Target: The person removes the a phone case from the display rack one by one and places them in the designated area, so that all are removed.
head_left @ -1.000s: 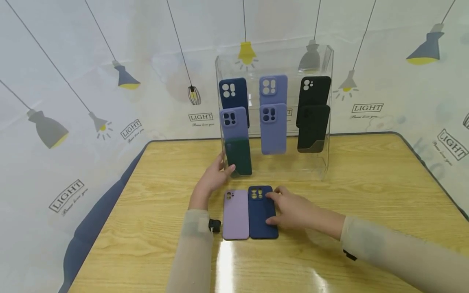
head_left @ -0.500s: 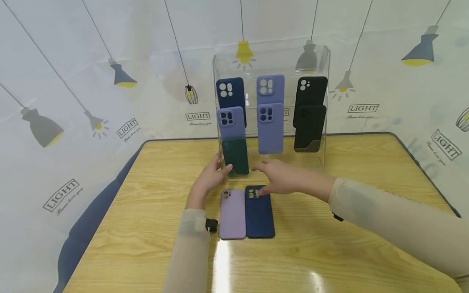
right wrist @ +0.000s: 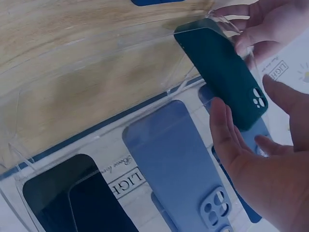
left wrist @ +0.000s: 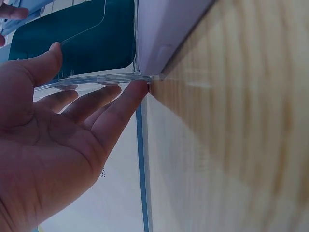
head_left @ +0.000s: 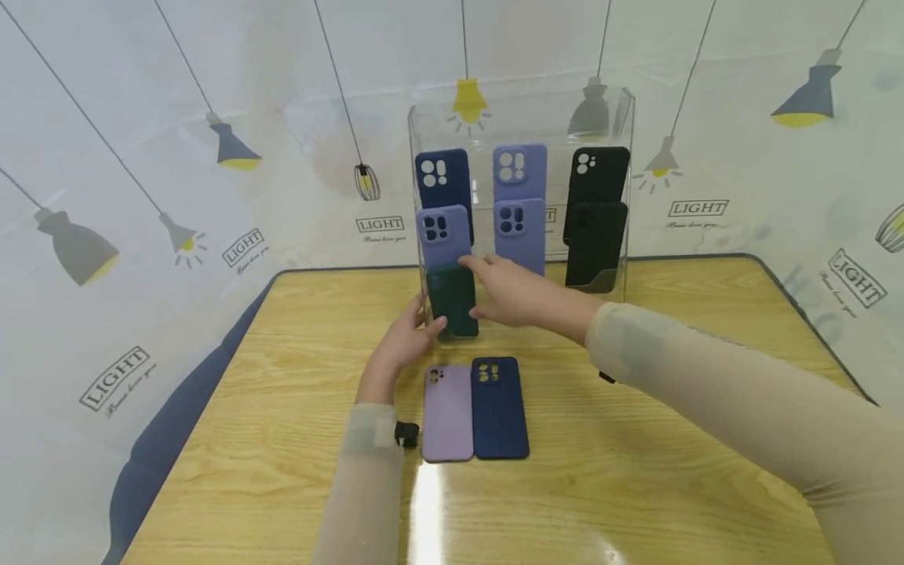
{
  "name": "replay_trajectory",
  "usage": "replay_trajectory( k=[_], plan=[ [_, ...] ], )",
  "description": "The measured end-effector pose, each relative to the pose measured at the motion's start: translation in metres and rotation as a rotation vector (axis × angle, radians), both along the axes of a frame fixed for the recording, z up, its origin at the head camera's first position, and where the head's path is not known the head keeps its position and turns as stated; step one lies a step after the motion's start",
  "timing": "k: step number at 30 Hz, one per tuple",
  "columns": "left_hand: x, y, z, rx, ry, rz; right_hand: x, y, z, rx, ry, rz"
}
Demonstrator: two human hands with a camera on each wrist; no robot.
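Observation:
My left hand (head_left: 404, 341) holds the lower left corner of a clear acrylic display stand (head_left: 627, 118), thumb at its front and fingers behind its side panel. A dark green phone case (head_left: 455, 302) leans in the stand's lowest left pocket, beside that thumb. My right hand (head_left: 515, 294) is at this case, fingers by its top and thumb by its right edge. In the right wrist view its spread fingers frame the green case (right wrist: 219, 67). On the table before the stand, a lilac phone case (head_left: 448, 416) and a navy phone case (head_left: 501, 416) lie side by side.
Above the green case stand a periwinkle case (head_left: 446, 243) and a navy case (head_left: 452, 176). Two periwinkle cases (head_left: 523, 243) fill the middle column; two black cases (head_left: 596, 247) stand at the right. A wall with printed lamps (head_left: 318, 118) closes off the wooden table (head_left: 671, 471).
My right hand has left the navy case on the table and moved up and left to the green case. My left hand stays at the stand's corner.

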State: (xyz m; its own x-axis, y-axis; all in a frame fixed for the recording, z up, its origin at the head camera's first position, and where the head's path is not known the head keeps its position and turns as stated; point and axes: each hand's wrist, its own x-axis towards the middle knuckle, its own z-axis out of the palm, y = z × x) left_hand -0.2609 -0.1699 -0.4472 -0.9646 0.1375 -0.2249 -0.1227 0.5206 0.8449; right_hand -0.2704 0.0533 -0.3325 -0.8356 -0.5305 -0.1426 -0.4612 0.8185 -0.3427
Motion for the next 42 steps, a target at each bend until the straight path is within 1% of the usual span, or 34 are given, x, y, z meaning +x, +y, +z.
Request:
replay_trajectory(
  k=[5,7,12,15,17,21,24,27,31,35,40,42],
  plan=[
    [0.000,0.000,-0.001,0.034,-0.010,-0.007,-0.006,-0.005,-0.007,-0.033,-0.016,-0.054],
    [0.000,0.000,-0.001,0.046,-0.014,-0.008,-0.006,-0.005,-0.010,-0.060,-0.014,-0.055],
    [-0.002,-0.001,-0.001,0.042,-0.023,-0.005,-0.004,-0.005,-0.019,-0.147,0.031,-0.030],
    [-0.002,-0.002,-0.001,0.035,-0.031,-0.007,-0.004,-0.005,-0.030,-0.227,0.068,-0.022],
    [-0.003,-0.002,-0.001,0.034,-0.027,-0.008,-0.006,-0.005,-0.041,-0.295,0.091,-0.025],
    [-0.002,-0.002,-0.002,0.025,-0.012,-0.009,-0.008,-0.005,-0.063,-0.429,0.101,-0.047],
    [-0.002,-0.001,-0.003,0.015,-0.002,-0.010,-0.008,-0.005,-0.076,-0.511,0.110,-0.065],
    [-0.002,0.000,-0.002,0.008,0.001,-0.007,-0.006,-0.004,-0.086,-0.574,0.136,-0.070],
    [-0.003,0.000,-0.002,0.010,0.003,-0.013,-0.004,-0.003,-0.097,-0.610,0.189,-0.062],
    [-0.004,0.000,-0.002,0.021,0.000,-0.021,-0.003,-0.003,-0.101,-0.624,0.247,-0.032],
    [-0.003,0.000,-0.001,0.039,-0.010,-0.016,-0.003,-0.002,-0.099,-0.634,0.273,0.023],
    [-0.003,0.001,-0.002,0.048,-0.012,-0.018,-0.003,-0.002,-0.097,-0.633,0.286,0.031]
  ],
)
